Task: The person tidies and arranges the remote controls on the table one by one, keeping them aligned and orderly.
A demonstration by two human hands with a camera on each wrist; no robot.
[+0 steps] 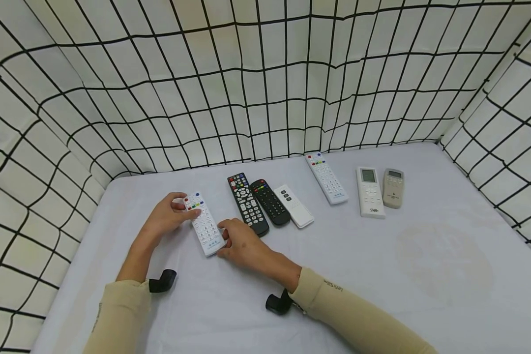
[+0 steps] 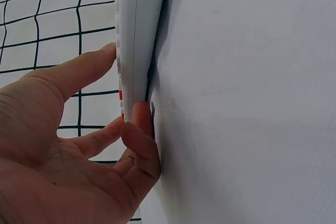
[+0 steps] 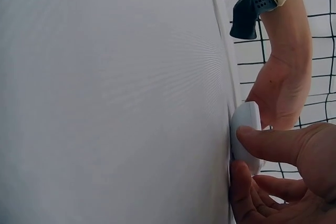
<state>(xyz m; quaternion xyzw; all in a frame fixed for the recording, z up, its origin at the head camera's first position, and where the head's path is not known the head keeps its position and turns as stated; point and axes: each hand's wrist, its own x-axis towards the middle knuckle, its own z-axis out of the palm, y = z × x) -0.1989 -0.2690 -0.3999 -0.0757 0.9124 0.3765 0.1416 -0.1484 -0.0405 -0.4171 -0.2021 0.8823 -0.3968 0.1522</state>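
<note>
your grip is two-handed: your left hand (image 1: 165,219) pinches the white remote with coloured keys (image 1: 206,229) at its far end, thumb on its face; your right hand (image 1: 247,246) grasps its near end. it sits between them, left of the white-keyed black remote (image 1: 249,205).

The person's hands (image 1: 169,216) are bare; beige sleeves (image 1: 358,314) carry small dark lettering (image 1: 333,285) near the cuffs (image 1: 130,290), where black, bent attachments (image 1: 162,281) jut out.

6 remotes (image 1: 326,178) lie on the table (image 1: 336,275) right of the remote (image 1: 205,227) between the hands (image 1: 244,243).
</note>
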